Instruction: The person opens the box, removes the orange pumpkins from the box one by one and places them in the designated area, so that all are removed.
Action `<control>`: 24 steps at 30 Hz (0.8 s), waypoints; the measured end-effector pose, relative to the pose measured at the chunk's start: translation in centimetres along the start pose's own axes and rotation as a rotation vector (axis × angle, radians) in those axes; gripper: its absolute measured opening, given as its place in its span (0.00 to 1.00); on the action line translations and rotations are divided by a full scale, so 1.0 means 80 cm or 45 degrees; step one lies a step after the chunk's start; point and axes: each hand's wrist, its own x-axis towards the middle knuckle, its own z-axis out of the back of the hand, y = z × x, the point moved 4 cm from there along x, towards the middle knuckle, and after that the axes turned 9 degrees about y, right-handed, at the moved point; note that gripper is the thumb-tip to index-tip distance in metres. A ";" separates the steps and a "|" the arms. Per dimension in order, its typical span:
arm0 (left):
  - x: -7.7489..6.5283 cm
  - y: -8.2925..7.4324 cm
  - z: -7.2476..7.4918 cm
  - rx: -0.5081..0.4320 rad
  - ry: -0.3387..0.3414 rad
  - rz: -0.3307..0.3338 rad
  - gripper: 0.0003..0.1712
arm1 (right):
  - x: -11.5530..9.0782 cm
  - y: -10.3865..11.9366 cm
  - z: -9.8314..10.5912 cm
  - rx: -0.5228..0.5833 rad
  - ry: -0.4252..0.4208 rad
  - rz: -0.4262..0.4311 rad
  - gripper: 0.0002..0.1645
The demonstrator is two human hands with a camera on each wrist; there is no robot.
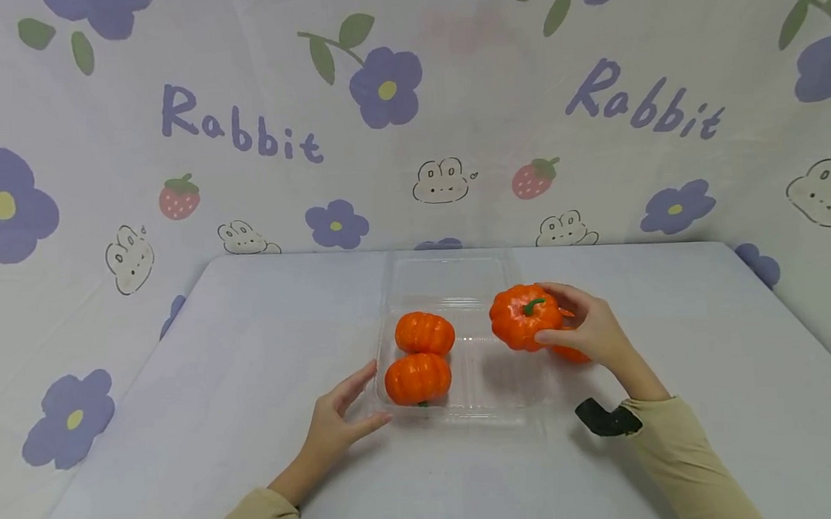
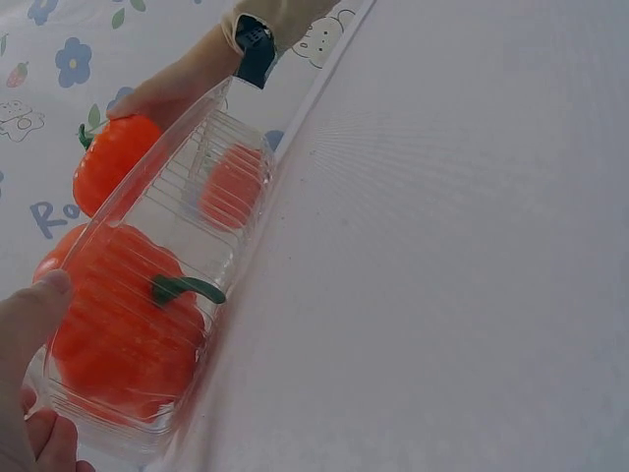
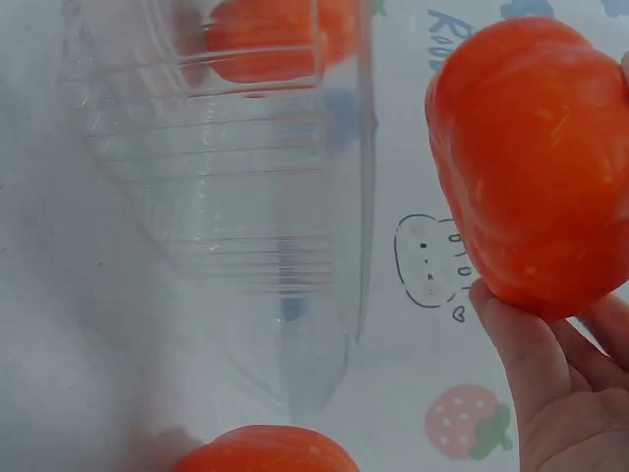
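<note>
My right hand (image 1: 589, 331) holds a small orange toy pumpkin (image 1: 522, 317) with a green stem, raised over the right part of a clear plastic clamshell box (image 1: 474, 412). In the right wrist view, fingers and thumb are around that pumpkin (image 3: 536, 167). Two more pumpkins lie inside the box on its left: a rear one (image 1: 424, 333) and a front one (image 1: 418, 379). My left hand (image 1: 339, 414) grips the box's front left corner; the left wrist view shows its thumb (image 2: 39, 300) at the rim and fingers curled below.
Beside the box on the right, more orange pumpkin (image 1: 571, 353) shows, partly hidden by the right hand. The clear lid (image 1: 447, 277) lies folded back behind the box. A patterned cloth (image 1: 384, 168) hangs behind the white table (image 1: 285, 312).
</note>
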 end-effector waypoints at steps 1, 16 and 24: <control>0.000 0.000 0.000 0.000 -0.001 -0.002 0.36 | -0.001 0.001 0.001 0.007 -0.004 -0.016 0.38; -0.004 0.013 -0.002 -0.010 -0.014 0.011 0.36 | -0.018 0.012 0.032 -0.067 -0.138 -0.061 0.33; -0.005 0.034 -0.003 -0.012 -0.016 0.018 0.37 | -0.028 0.007 0.051 -0.119 -0.205 -0.093 0.33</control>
